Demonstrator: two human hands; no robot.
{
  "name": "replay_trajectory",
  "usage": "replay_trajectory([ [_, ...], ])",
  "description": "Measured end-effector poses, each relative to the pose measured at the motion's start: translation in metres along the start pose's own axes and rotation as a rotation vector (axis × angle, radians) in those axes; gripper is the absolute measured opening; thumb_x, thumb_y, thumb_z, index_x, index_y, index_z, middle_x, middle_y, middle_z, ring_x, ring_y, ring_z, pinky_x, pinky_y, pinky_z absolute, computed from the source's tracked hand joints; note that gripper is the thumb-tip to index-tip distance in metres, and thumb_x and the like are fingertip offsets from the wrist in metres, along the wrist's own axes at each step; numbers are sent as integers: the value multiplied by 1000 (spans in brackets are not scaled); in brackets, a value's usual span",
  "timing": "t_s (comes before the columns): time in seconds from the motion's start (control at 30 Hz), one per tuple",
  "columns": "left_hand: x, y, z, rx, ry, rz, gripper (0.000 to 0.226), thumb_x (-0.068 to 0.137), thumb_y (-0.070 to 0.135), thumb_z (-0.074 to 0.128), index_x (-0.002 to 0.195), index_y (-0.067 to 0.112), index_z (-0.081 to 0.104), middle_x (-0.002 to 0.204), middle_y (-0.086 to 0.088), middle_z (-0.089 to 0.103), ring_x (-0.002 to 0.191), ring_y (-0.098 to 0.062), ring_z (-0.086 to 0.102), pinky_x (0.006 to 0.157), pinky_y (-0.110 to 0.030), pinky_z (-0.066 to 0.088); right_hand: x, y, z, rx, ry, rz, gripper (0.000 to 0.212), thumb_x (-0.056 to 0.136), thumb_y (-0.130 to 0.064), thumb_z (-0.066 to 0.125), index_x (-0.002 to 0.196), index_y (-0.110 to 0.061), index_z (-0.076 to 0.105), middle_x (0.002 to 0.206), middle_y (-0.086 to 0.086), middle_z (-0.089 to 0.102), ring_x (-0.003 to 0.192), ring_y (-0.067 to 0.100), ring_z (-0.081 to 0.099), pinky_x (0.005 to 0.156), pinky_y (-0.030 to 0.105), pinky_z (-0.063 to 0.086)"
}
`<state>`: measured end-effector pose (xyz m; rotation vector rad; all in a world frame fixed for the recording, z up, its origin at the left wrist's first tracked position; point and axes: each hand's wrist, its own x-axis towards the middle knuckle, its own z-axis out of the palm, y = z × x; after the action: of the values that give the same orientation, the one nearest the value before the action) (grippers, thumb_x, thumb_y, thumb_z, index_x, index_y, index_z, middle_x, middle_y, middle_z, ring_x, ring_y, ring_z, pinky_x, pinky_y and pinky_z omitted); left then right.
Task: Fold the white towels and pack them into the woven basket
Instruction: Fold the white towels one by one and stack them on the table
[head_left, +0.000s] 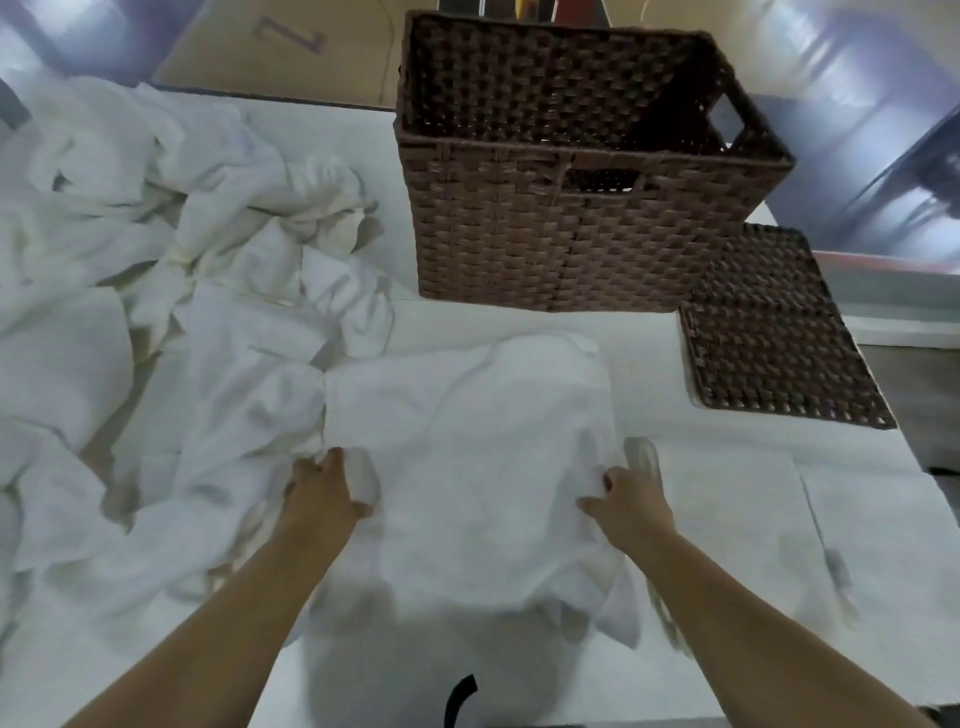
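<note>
A: Where is the towel being worked on?

B: A white towel (467, 441) lies spread on the white table (727, 493), near the person and in the middle, with its near edge hanging off the table's near side. It is rumpled, not flat.

A: And the hands?

B: The left hand (324, 491) grips the towel's left edge, fingers curled round a bunch of cloth. The right hand (626, 501) pinches the towel's right edge, thumb on top and fingers tucked into the fabric.

A: Where is the basket?

B: The woven basket (571, 171) stands upright at the far side of the table, beyond the towel and apart from it. Its top is open and I see only dark weave inside. A handle slot shows in its near wall and another in its right wall.

A: Anything else?

B: A heap of unfolded white towels (156, 260) fills the left side, touching the spread towel's left edge. A flat woven lid (774, 338) lies to the right, just beside the basket's near right corner.
</note>
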<state>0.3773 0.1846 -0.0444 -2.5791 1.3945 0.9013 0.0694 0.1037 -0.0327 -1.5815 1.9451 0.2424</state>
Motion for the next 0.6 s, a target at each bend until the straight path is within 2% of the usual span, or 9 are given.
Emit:
replay_trajectory([
  [0.07,2,-8,0,-16,24,12,67,82,29,69,136,12,33,134,-16,44,121,-33,47,98,-37,39,1,1,5,35,62,-21,29,78,-38,70,73,-24,45,111,11,58,97,25,57,74,27,44],
  [0.1,2,-11,-1,-19,35,18,62,84,28,68,134,13,34,132,-14,47,120,-32,47,97,-38,41,0,0,7,60,84,-18,33,76,-36,72,69,-25,41,107,11,58,93,24,57,72,28,44],
  [0.2,0,-19,-4,16,63,27,57,87,28,64,133,13,35,128,-12,53,118,-30,51,96,-37,44,-4,-3,6,184,70,43,37,75,-24,76,71,-18,40,75,3,51,64,16,49,63,32,45],
  [0.27,-1,-24,-6,48,86,1,65,87,31,63,137,7,29,131,-16,51,121,-30,51,98,-35,43,-5,-3,2,321,22,95,36,71,-17,82,79,-10,48,80,3,55,69,19,55,65,31,47],
  [0.33,-1,-29,-10,68,104,-34,73,86,36,64,138,1,26,134,-18,49,123,-30,49,100,-34,40,-7,-4,-2,421,-12,126,41,72,-16,82,100,-4,54,95,7,59,85,26,60,75,28,46],
  [0.37,-1,-32,-12,41,107,-46,73,84,36,66,136,0,29,132,-18,50,123,-30,49,100,-35,39,-10,-4,-4,433,-19,124,42,74,-17,80,105,-2,57,96,8,60,87,26,60,75,28,45],
  [0.47,0,-39,-23,-66,90,-31,56,82,33,69,123,2,46,121,-16,58,114,-32,54,94,-36,41,-12,-3,-8,429,29,66,23,79,-22,75,88,-3,67,85,10,67,71,22,61,65,26,45],
  [0.53,-1,-42,-30,-149,102,0,42,81,33,70,108,3,58,104,-13,64,97,-31,59,80,-33,42,-13,-4,-11,460,84,45,21,79,-25,74,77,-4,67,78,9,67,69,23,61,66,31,48],
  [0.6,-3,-41,-40,-261,121,20,35,80,33,71,96,4,60,87,-9,61,80,-27,56,68,-31,38,-13,-5,-17,497,134,31,26,79,-25,74,69,-4,64,72,7,64,69,25,60,68,35,50],
])
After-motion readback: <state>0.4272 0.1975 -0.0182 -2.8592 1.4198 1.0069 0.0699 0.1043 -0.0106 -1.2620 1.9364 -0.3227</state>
